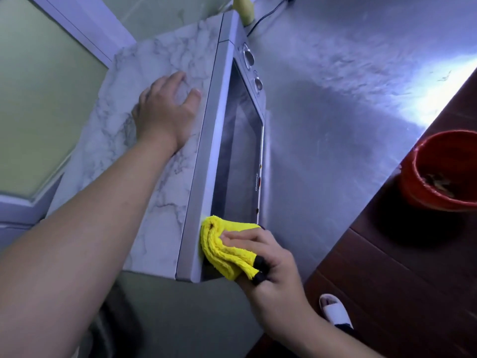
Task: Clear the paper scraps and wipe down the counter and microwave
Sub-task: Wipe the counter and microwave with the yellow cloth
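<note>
The right hand [268, 264], low in the middle of the frame, has its fingers curled round a folded yellow cloth [227, 246] and presses it against the bottom corner of the microwave [237, 156], right where the pale door frame meets the dark glass. The left hand [165, 112] lies open higher up, left of centre, palm down and fingers spread on the microwave's marble-patterned top, its bare forearm running down to the lower left corner. The microwave fills the middle of the picture, its door facing right, with two round knobs [248, 56] one below the other near the top of the front panel. To the right of it spreads the metal counter [335, 112], dull and scuffed, catching a bright glare towards the right edge. A dark cable [268, 14] trails across it at the top. Beyond the counter's edge, on the right, a red tub [423, 177] sits on dark wooden flooring with brownish bits inside, and a white slipper [334, 310] shows at the lower right. A frosted pane [38, 86] takes the upper left.
</note>
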Action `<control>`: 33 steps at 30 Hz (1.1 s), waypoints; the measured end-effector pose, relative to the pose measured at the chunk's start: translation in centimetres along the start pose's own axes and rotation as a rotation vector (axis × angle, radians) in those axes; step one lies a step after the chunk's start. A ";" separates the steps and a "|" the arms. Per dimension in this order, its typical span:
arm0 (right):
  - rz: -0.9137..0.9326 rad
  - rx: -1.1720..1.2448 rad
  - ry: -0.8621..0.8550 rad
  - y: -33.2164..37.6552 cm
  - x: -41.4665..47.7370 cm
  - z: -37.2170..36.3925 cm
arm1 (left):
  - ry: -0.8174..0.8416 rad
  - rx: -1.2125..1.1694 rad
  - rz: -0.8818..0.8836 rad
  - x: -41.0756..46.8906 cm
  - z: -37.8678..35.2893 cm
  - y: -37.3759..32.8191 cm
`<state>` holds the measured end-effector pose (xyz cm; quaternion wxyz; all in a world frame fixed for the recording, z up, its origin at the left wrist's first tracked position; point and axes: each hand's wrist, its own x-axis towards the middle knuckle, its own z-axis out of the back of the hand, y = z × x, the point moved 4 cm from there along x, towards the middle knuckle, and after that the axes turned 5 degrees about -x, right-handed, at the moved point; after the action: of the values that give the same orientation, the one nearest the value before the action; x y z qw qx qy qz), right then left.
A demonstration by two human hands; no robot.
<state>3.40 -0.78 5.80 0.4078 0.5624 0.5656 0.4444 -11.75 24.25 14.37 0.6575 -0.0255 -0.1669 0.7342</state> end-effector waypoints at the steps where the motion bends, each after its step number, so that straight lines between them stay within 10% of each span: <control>1: -0.014 0.007 0.025 0.0 -0.2 0.1 | 0.000 0.002 0.003 0.0 0.0 -0.1; 14: -0.197 -0.073 0.413 1.5 0.5 3.6 | 0.013 0.050 0.164 -2.1 1.1 -1.3; 19: -0.153 -0.091 0.027 2.8 5.1 9.4 | 0.167 0.082 0.154 -6.4 -0.1 -2.3; 33: -0.002 -0.076 -0.280 0.8 27.2 3.9 | 0.069 0.029 0.038 -7.4 -0.1 -2.6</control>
<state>6.42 26.51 6.59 0.5042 0.6024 0.4865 0.3823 -8.28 17.30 13.69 0.6493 -0.0443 -0.1328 0.7475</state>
